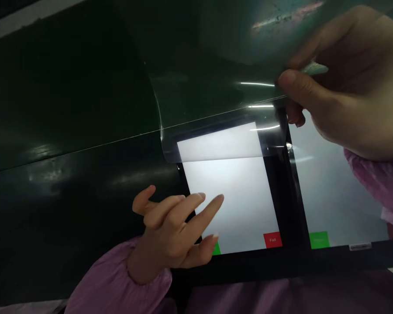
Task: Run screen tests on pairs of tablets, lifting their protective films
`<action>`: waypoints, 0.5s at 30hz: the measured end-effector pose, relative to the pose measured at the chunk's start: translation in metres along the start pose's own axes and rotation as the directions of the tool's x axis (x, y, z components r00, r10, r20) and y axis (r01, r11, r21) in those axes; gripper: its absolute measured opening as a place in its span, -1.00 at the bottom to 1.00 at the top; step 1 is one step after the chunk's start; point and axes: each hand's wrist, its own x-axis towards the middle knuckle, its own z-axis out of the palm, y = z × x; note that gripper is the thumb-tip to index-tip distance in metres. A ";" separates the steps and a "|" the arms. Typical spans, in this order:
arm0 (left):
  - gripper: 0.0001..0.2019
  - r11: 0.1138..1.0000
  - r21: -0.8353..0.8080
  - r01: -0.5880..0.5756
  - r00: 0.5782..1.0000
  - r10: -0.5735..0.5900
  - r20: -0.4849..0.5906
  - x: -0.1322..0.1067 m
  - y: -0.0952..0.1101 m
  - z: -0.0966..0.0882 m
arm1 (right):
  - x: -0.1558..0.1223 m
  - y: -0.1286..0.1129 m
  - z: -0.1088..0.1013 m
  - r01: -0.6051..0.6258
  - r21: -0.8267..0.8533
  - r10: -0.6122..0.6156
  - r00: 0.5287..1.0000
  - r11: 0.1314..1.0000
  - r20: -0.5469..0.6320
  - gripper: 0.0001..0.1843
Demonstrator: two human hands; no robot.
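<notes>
My right hand (350, 83) is closed, thumb against fingers, on the right side of a clear plastic sheet (212, 100). The sheet curves up from the work surface, and its lower edge overlaps the top of a lit tablet (236, 200). That screen is plain white, with a red "Fail" button at its lower right corner and a green button mostly hidden by my hand. Over the lower left of this tablet is my left hand (177, 231), fingers spread and holding nothing; I cannot tell whether a fingertip touches the glass.
A second lit tablet (337, 192) lies to the right, partly beneath my right hand and sleeve, with a green button at its lower left. A dark green mat (68, 104) spreads across the left and back, with a seam running over it.
</notes>
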 end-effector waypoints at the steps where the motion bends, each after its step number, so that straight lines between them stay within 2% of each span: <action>1: -0.60 0.990 0.073 -0.122 0.992 0.120 0.030 0.004 0.002 -0.001 | 0.000 0.000 0.000 -0.001 -0.002 0.001 1.000 1.000 -0.005 -0.77; 2: -0.58 0.972 0.124 -0.200 0.979 0.194 0.061 0.007 0.003 -0.001 | -0.001 0.000 0.000 -0.003 -0.005 0.003 1.000 1.000 -0.006 -0.76; 3: -0.56 0.961 0.158 -0.227 0.972 0.215 0.092 0.010 0.003 -0.002 | -0.001 0.000 0.000 -0.008 -0.009 0.008 1.000 1.000 -0.007 -0.75; 5: -0.56 0.960 0.179 -0.214 0.972 0.192 0.133 0.012 0.002 -0.003 | -0.002 0.000 0.001 -0.009 -0.005 0.009 1.000 1.000 -0.009 -0.77; 7: -0.57 0.953 0.173 -0.249 0.962 0.223 0.159 0.010 0.000 -0.004 | -0.002 0.001 0.001 0.006 0.017 -0.006 1.000 1.000 -0.012 -0.78; 11: -0.56 0.948 0.096 -0.302 0.940 0.280 0.193 0.001 0.001 -0.005 | -0.002 0.005 0.000 0.021 0.061 -0.020 1.000 0.998 -0.015 -0.75; 15: -0.54 0.964 -0.048 -0.261 0.937 0.265 0.228 -0.009 0.009 -0.009 | -0.002 0.009 0.000 0.046 0.062 -0.045 0.999 0.997 -0.029 -0.74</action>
